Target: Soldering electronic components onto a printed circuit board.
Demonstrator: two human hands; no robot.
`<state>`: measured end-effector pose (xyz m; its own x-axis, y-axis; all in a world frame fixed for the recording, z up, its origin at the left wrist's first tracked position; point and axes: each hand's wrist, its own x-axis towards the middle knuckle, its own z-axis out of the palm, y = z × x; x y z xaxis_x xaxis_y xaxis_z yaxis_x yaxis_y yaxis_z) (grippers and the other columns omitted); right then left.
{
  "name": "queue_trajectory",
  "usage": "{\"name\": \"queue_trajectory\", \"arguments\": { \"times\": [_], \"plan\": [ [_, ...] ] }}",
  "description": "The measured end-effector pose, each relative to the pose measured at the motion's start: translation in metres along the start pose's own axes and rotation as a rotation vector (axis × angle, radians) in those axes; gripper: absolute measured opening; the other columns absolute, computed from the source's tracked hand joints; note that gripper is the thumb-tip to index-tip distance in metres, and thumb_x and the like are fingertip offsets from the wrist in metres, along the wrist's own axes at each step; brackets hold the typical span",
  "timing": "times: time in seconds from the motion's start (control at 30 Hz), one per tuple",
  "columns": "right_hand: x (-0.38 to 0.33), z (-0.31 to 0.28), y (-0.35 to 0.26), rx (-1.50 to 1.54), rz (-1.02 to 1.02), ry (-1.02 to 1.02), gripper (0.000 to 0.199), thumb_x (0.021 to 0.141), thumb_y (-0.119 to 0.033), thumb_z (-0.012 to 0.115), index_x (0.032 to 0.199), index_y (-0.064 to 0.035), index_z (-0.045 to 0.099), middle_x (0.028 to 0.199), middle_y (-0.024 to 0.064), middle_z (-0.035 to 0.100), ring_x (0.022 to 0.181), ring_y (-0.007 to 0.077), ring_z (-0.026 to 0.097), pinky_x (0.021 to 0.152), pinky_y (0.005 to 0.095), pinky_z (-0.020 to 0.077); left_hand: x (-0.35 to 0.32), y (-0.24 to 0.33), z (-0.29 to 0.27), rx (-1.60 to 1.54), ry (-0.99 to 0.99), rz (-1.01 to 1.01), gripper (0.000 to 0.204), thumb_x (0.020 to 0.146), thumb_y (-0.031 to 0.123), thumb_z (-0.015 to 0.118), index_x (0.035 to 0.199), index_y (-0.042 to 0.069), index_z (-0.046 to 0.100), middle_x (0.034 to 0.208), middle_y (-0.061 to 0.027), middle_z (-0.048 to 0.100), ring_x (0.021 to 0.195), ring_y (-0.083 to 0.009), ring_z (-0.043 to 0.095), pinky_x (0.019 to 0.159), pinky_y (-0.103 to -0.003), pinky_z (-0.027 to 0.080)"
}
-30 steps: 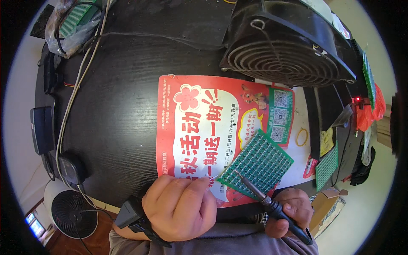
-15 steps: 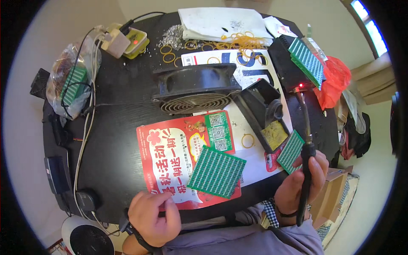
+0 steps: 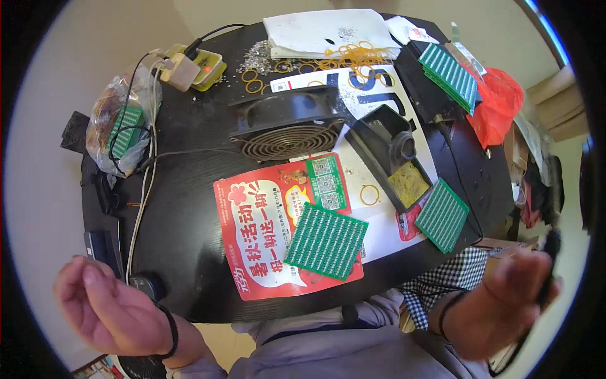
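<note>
Both hands are off the round black table point(image 3: 189, 278) — the left hand point(image 3: 110, 309) empty, fingers apart, the right hand point(image 3: 505, 303) clamped on a dark slim tool point(image 3: 548, 265) — leaving the green perforated circuit board point(image 3: 326, 240) flat on the red paper flyer point(image 3: 265, 252).

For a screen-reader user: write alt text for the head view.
Both hands are raised off a round black table: the left hand open and empty, the right hand gripping a dark tool. A green perforated circuit board lies on a red flyer, near a black fan.
</note>
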<state>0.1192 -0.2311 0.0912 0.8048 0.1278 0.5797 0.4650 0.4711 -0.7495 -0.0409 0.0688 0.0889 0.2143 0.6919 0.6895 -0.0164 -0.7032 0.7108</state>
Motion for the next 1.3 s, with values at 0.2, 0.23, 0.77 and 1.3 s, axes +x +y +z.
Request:
{"name": "queue_trajectory", "arguments": {
  "times": [0.2,0.23,0.77,1.3],
  "plan": [
    [0.017,-0.011,-0.028,0.165,0.097,-0.263,0.061,0.092,-0.034,0.056,0.141,-0.0126,0.026,0.149,0.0170,0.023,0.134,0.0308,0.028,0.104,0.0488,0.0313,-0.034,-0.013,0.049,0.155,-0.190,-0.127,0.013,0.082,-0.009,0.053,0.093,-0.006,0.059,0.081,-0.0051,0.055,0.070,-0.0084,0.048,0.063,-0.019,0.037],
    [0.018,-0.012,-0.028,0.170,0.110,-0.292,0.061,0.092,-0.035,0.056,0.141,-0.0133,0.026,0.149,0.0162,0.023,0.134,0.0305,0.026,0.104,0.0492,0.0299,-0.043,-0.017,0.051,0.119,-0.268,-0.146,0.012,0.082,-0.008,0.054,0.092,-0.006,0.059,0.080,-0.0055,0.055,0.070,-0.0085,0.048,0.063,-0.020,0.037],
    [-0.043,0.006,0.086,-0.796,0.202,-0.959,0.067,0.070,-0.031,0.081,0.118,-0.0030,0.043,0.136,0.0307,0.039,0.124,0.0415,0.043,0.103,0.0538,0.0292,-0.054,-0.042,0.048,0.030,-0.504,-0.201,0.005,0.075,-0.003,0.062,0.079,0.000,0.062,0.063,-0.0079,0.057,0.049,-0.0135,0.051,0.046,-0.025,0.037],
    [0.011,-0.018,0.045,-0.885,0.060,-0.798,0.052,0.066,-0.022,0.077,0.107,-0.0066,0.051,0.134,0.0309,0.044,0.117,0.0412,0.045,0.099,0.0489,0.0326,-0.058,-0.039,0.055,0.056,-0.531,-0.228,0.007,0.072,-0.005,0.060,0.077,-0.001,0.062,0.062,-0.0083,0.057,0.049,-0.0160,0.053,0.048,-0.027,0.040]
  ]
}}
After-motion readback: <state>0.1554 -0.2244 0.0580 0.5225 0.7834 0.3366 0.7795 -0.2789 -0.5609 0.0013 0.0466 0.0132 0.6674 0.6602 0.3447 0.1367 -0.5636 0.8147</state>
